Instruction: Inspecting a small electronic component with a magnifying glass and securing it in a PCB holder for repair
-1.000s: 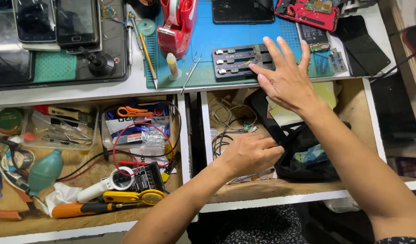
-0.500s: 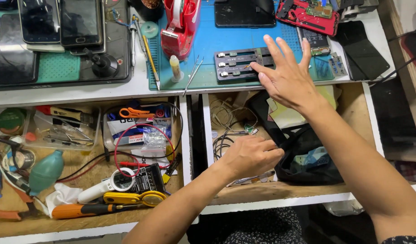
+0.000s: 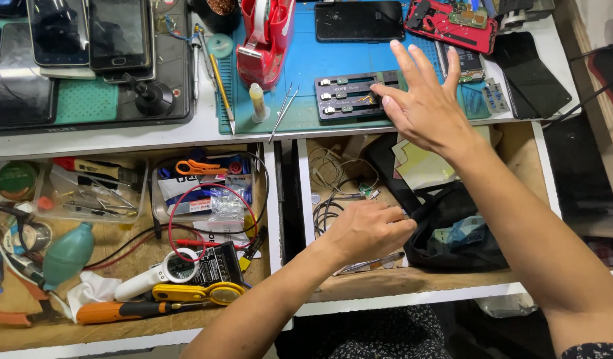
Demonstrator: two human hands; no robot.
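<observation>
White table (image 3: 206, 129) top edge beyond both hands; open wooden drawer (image 3: 359, 282) under the left hand; blue rubber work mat (image 3: 306, 80) under the right hand; black fabric pouch (image 3: 453, 233) just right of left fingers; black metal phone-repair jig (image 3: 349, 96) touching right fingertips; right hand (image 3: 423, 110) flat, fingers splayed open, holding nothing; left hand (image 3: 366, 229) curled in a loose fist over grey tangled cables (image 3: 336, 199); can't tell what it grips.
</observation>
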